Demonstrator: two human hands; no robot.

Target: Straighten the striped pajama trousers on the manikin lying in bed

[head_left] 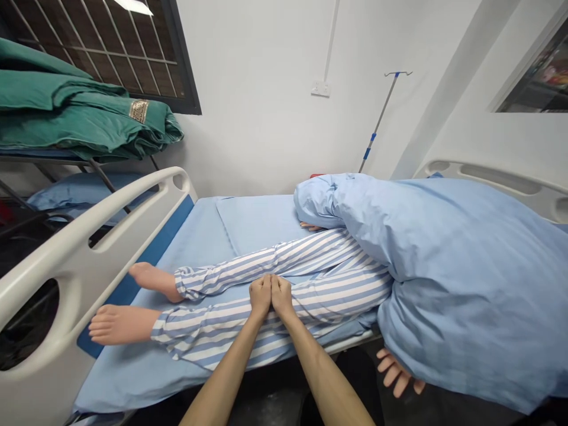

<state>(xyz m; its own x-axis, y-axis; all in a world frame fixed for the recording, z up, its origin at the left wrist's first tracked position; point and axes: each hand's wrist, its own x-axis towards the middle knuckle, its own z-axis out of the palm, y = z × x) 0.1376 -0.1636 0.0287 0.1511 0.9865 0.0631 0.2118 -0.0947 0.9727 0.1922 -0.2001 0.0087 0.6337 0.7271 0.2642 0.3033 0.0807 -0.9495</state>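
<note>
A figure in blue-and-white striped trousers [310, 278] lies on a hospital bed, bare feet [126, 322] toward the footboard. Its upper body is hidden under a light blue quilt [444, 278]. My left hand [261, 296] and my right hand [281, 296] rest side by side on the nearer striped leg, around the knee. Both hands have their fingers curled and pressed into the fabric. One pale hand of the figure [396, 370] hangs out from under the quilt at the near bed edge.
A white plastic footboard [89, 236] stands at the left, and a side rail [501, 180] runs at the back right. Folded green cloth [80, 112] lies on a rack at the upper left. An IV pole [377, 124] leans by the wall.
</note>
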